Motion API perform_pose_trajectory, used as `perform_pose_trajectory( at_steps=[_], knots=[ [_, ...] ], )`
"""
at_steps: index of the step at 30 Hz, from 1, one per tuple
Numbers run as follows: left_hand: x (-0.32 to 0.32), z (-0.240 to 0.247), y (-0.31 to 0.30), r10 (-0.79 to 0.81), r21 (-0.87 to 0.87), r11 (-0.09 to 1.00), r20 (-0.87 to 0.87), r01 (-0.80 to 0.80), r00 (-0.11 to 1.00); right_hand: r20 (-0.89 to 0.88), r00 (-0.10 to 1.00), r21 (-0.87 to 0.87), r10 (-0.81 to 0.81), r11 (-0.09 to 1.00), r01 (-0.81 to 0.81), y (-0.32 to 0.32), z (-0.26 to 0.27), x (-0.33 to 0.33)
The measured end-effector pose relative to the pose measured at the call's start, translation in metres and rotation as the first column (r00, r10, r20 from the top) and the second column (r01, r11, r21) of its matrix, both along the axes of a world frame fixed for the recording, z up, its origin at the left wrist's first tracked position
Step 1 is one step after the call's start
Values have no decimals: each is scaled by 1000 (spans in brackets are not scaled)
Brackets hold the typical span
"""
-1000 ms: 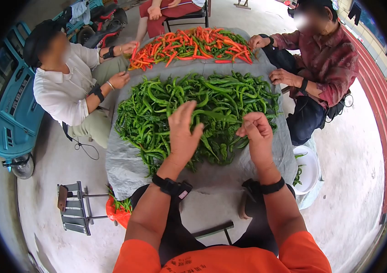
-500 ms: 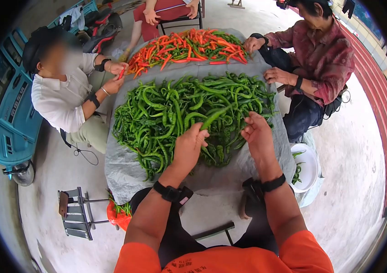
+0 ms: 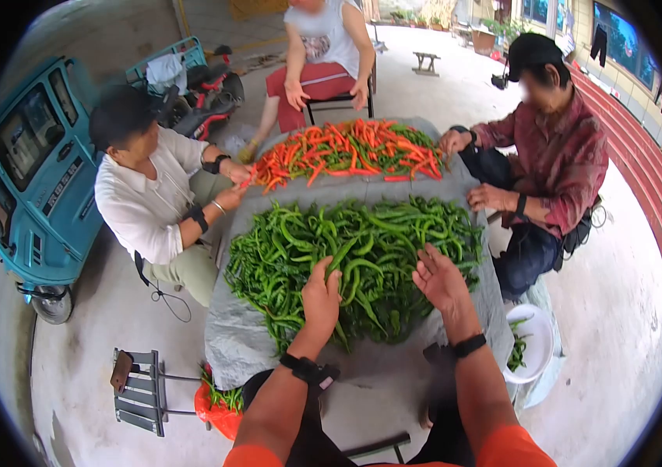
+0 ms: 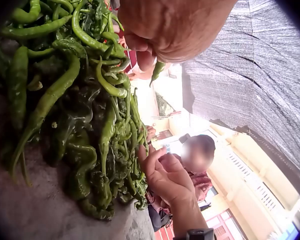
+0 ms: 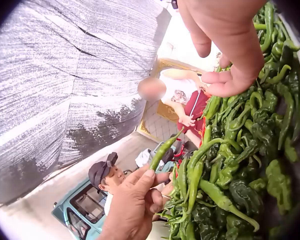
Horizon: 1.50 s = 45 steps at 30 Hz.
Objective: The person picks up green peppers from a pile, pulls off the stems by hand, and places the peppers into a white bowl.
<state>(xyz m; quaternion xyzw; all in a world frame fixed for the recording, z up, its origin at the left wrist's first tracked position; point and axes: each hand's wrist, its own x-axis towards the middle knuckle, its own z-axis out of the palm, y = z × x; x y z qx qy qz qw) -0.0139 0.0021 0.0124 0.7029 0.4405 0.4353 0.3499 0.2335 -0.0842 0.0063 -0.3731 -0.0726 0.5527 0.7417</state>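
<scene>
Between thumb and fingers, my left hand [image 3: 321,302] pinches a green pepper [image 3: 340,259] above the near part of the green pepper pile [image 3: 276,249]. The right wrist view shows this left hand [image 5: 132,202] with the pepper [image 5: 165,150] pointing up and away. To the right, my right hand [image 3: 446,286] is held over the pile's near right side, palm partly turned inward, fingers loosely bent around nothing. Its fingers [image 5: 240,75] hang relaxed in the right wrist view. The green pile lies on a grey sheet [image 3: 230,342].
A heap of red and green peppers [image 3: 346,152] lies at the sheet's far end. One person [image 3: 152,183] sits at the left, one [image 3: 557,156] at the right, another [image 3: 331,47] beyond. A white basin [image 3: 540,342] stands lower right; a red bag [image 3: 218,412] and slatted stool [image 3: 136,393] lower left.
My left hand, spread a second ago, has closed on a pepper and moved slightly back from the pile's middle. My right fingers, pinched together then, have parted. The head view has tilted upward.
</scene>
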Motion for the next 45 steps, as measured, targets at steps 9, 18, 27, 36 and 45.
perform_pose_trajectory(
  at_steps=[9, 18, 27, 36, 45],
  knots=[
    [3, -3, -3, 78, 400, 917, -206, 12, 975, -118, 979, -46, -168, 986, 163, 4, -19, 4],
    [17, 3, -23, -409, -91, 898, 193, 431, 892, 151, 988, 204, 12, 978, -43, -14, 10, -55],
    [17, 17, -17, -371, -358, 688, 575, 632, 730, 335, 866, 98, 371, 901, -424, -25, 15, -89],
    [15, 16, -15, -327, -368, 727, 556, 579, 764, 404, 835, -28, 374, 917, -397, -22, 18, -92],
    [3, 9, -7, 22, 200, 980, -12, -19, 1000, 996, 2, -93, 93, 988, 121, -29, 12, -49]
  ],
)
